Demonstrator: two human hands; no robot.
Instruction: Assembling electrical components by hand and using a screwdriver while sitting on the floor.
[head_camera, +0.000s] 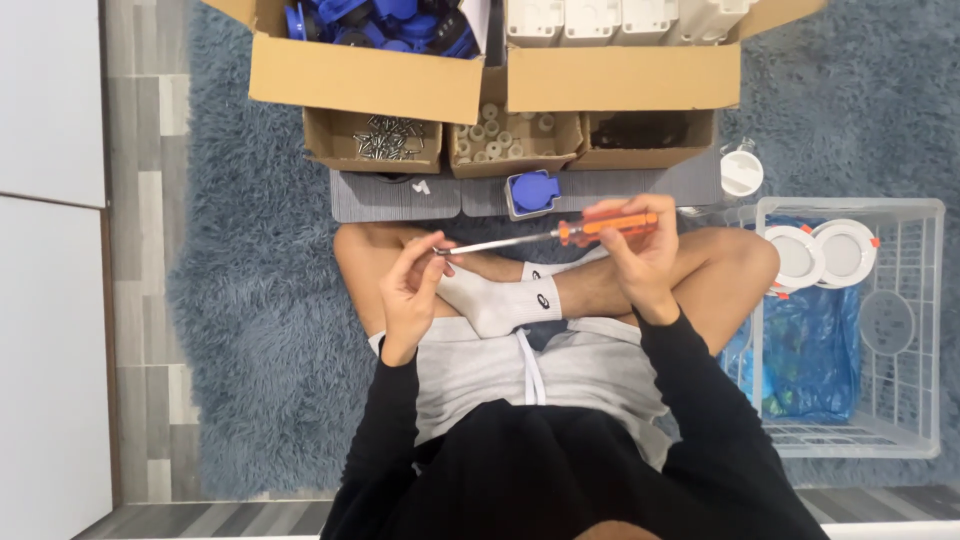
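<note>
Screwdriver (560, 233) with an orange handle lies level across the seated person's crossed legs, above a white sock (505, 300). Their right hand (640, 255) is wrapped tight around the handle; the left hand (412, 290) pinches its fingertips together at the metal tip. Just beyond, a blue round part (535, 192) sits on a grey mat (390, 196), before small cardboard boxes of screws (388, 138) and white pieces (505, 135)
</note>
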